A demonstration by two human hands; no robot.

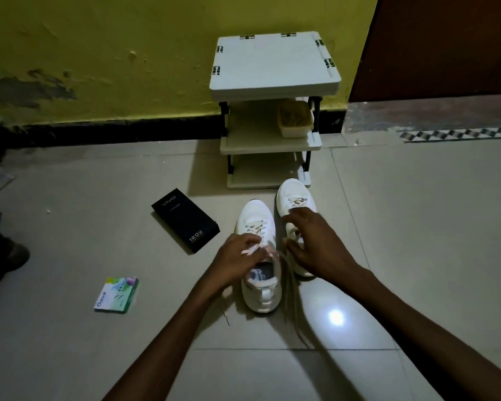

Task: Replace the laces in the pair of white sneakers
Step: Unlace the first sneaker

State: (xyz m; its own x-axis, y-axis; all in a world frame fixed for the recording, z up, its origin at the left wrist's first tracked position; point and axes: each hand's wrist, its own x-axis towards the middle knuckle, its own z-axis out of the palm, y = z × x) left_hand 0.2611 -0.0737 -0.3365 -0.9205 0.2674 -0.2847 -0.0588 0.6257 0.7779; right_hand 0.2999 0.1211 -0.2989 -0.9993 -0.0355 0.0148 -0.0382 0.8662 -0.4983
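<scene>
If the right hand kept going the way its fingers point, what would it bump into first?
Probably the left sneaker. The right hand holds the right sneaker, fingers aimed leftward, and the other shoe sits close beside; depth is hard to judge.

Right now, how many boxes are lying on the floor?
2. The black box lies left of the left sneaker; the small green-and-white box lies nearer, further left. The dark left edge may hide more.
</scene>
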